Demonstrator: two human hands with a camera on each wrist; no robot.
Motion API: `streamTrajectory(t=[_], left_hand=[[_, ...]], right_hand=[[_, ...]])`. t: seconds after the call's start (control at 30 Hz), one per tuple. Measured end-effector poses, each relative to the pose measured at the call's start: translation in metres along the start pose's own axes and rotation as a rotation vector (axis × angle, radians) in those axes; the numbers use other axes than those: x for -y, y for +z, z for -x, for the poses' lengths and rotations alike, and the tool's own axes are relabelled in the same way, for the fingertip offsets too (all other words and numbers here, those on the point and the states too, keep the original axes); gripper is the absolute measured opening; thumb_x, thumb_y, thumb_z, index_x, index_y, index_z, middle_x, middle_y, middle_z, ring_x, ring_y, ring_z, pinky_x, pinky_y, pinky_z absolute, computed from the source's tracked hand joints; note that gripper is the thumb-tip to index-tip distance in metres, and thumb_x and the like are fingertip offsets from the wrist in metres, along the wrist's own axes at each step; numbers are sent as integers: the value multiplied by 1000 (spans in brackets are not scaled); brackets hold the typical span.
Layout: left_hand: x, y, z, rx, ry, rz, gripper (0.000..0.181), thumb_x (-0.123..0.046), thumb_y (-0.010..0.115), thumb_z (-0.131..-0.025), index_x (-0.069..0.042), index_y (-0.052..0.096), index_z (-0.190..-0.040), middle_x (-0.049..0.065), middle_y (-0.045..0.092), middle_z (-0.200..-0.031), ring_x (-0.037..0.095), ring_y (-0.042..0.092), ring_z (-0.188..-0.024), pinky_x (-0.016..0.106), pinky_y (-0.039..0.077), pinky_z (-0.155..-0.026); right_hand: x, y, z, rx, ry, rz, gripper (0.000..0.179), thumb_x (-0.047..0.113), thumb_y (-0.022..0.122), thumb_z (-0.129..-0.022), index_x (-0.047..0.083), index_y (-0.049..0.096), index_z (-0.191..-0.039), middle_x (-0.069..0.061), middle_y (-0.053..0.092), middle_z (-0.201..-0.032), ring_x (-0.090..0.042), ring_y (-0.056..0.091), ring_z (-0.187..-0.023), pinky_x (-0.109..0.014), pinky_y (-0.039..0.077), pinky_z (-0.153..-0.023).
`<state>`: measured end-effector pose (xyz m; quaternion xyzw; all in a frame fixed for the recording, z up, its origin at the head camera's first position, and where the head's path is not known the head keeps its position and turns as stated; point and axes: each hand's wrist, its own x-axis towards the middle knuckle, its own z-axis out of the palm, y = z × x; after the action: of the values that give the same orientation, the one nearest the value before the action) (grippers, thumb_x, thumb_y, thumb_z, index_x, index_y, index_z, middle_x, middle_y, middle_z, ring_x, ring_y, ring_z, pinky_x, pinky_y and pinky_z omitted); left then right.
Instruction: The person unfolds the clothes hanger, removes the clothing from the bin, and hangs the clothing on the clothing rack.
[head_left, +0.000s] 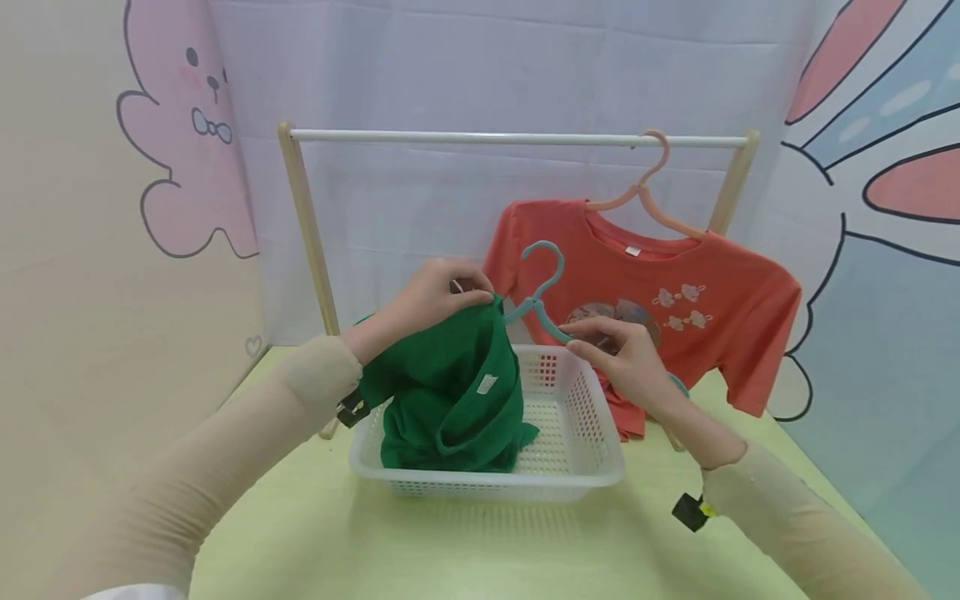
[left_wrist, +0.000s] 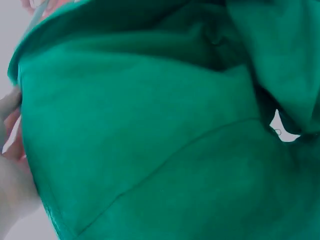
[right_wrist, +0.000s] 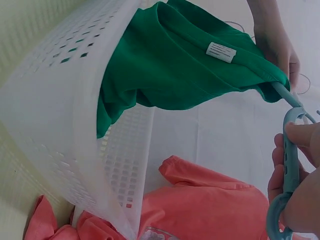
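A green shirt (head_left: 465,392) hangs from my left hand (head_left: 438,296), its lower part lying in the white basket (head_left: 600,467). With thumb and fingers, that hand pinches the shirt near its neckline. A light blue hanger (head_left: 545,312) has one arm inside the shirt's neck opening. My right hand (head_left: 630,362) grips the hanger's other arm, and its hook points up. In the right wrist view the shirt's white label (right_wrist: 220,52) shows beside the collar, and the right fingers wrap the hanger (right_wrist: 291,165). Green cloth (left_wrist: 140,125) fills most of the left wrist view.
Behind the basket stands a rack with a white rail (head_left: 465,136) and wooden posts. A coral shirt (head_left: 637,267) hangs on it from a peach hanger (head_left: 652,183), close behind my right hand. The basket sits on a pale green table (head_left: 465,550).
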<state>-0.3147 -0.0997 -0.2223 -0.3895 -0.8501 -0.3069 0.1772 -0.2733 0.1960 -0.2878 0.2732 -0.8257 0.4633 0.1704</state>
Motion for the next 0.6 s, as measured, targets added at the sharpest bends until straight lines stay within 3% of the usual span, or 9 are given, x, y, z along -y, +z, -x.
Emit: streamTrajectory(t=[0.1, 0.27, 0.43, 0.6], left_hand=[[1, -1, 0, 41, -52, 26, 14, -18, 71, -91, -12, 75, -103, 3, 73, -96, 13, 65, -84, 31, 57, -80], [1, -2, 2, 67, -7, 39, 17, -20, 74, -90, -13, 76, -105, 2, 75, -99, 13, 64, -89, 31, 56, -81], [0, -5, 3, 113, 44, 46, 29, -18, 75, -88, -15, 73, -117, 1, 75, -110, 13, 67, -98, 31, 56, -85], [1, -10, 2, 152, 3, 28, 27, -18, 73, -90, -13, 73, -117, 3, 75, -109, 15, 68, -98, 33, 56, -87]], right_hand=[[2, 0, 0, -13, -17, 6, 25, 16, 69, -93, 10, 72, -117, -11, 72, -104, -14, 65, -78, -21, 55, -69], [5, -2, -2, -49, -39, 4, 25, 16, 68, -93, 10, 72, -117, -11, 72, -109, -12, 65, -83, -18, 55, -72], [5, -3, -4, -77, -42, -8, 24, 15, 68, -94, 9, 72, -116, -12, 71, -107, -6, 63, -83, -17, 54, -72], [4, -3, -8, -62, -32, -7, 25, 18, 68, -94, 11, 72, -117, -11, 72, -102, -10, 63, -83, -18, 54, -72]])
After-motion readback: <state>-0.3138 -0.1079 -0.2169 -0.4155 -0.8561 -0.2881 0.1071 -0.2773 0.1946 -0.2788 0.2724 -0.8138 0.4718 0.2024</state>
